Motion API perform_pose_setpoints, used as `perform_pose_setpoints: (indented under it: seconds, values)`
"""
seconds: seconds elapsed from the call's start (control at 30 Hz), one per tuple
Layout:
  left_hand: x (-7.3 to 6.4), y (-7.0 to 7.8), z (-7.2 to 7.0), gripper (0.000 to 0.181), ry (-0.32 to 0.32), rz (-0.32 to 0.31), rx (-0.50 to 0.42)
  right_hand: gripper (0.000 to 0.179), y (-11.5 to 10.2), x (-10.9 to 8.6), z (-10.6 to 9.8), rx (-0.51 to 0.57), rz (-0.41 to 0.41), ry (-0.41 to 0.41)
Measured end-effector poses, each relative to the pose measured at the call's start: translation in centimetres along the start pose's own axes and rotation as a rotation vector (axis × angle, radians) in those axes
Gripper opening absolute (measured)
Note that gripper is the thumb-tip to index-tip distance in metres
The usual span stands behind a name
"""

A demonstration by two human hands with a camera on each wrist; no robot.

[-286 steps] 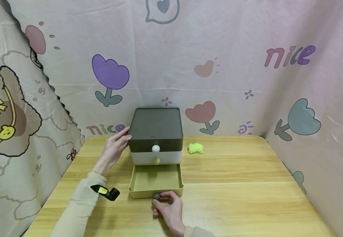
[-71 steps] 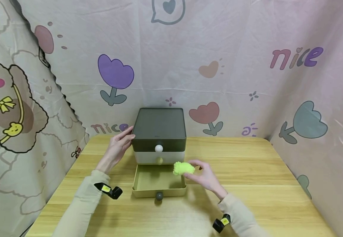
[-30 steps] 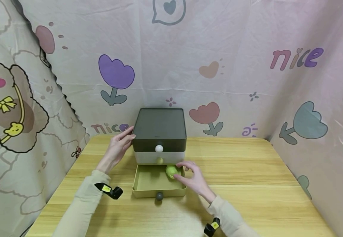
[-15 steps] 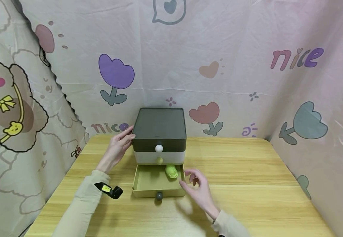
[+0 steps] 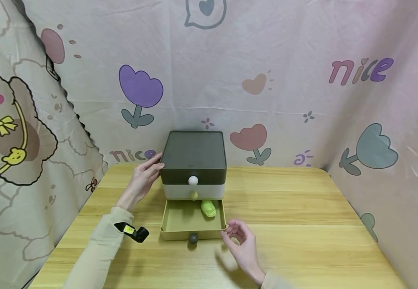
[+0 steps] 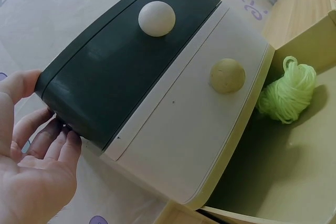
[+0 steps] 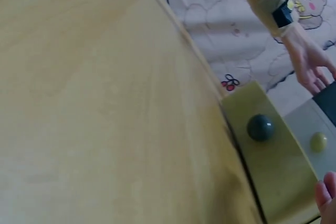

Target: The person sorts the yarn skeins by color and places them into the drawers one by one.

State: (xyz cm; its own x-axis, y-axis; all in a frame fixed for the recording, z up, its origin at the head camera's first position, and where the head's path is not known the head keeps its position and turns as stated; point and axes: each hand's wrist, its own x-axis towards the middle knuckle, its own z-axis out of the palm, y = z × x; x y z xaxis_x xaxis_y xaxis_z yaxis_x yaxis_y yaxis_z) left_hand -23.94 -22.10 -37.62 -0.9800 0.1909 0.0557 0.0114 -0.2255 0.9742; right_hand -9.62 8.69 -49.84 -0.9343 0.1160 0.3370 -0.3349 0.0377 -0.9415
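Note:
A small drawer chest [image 5: 194,150] has a dark green top tier, a white middle tier and a khaki bottom drawer [image 5: 180,235] pulled out. Inside that drawer, at the back right, lies a neon-green bundle of yarn [image 5: 208,208], its looped strands plain in the left wrist view. The person's left hand [image 5: 141,180] rests fingertips and thumb against the upper left side of the chest. Beside the drawer's front right corner, the right hand [image 5: 243,245] has loosely bent fingers and holds nothing. To its left, a dark round knob [image 5: 193,239] sits on the drawer front.
The white knob [image 5: 192,180] and khaki knob [image 5: 194,195] belong to the two upper tiers, both closed. Everything stands on a wooden table [image 5: 302,224]. A printed cloth [image 5: 288,52] hangs behind and at both sides.
The right hand has let go of the knob, brought the yarn bundle from the table's right into the drawer, released it and drawn back towards the front corner. The left hand stays against the chest.

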Motion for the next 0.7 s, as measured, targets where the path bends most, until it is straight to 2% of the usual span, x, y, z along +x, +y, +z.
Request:
perform_pose_setpoints:
  seconds: [0.23,0.4,0.7]
  values:
    - [0.0,0.0,0.0,0.062,-0.002,0.003,0.001,0.032,0.6,-0.7,0.4,0.000,0.037,0.019]
    - [0.0,0.0,0.0,0.062,0.000,0.005,0.001,0.029,0.9,-1.3,1.0,-0.005,0.062,-0.003]
    - [0.0,0.0,0.0,0.062,-0.007,0.002,0.006,0.024,1.7,-2.2,2.0,-0.040,0.026,-0.028]
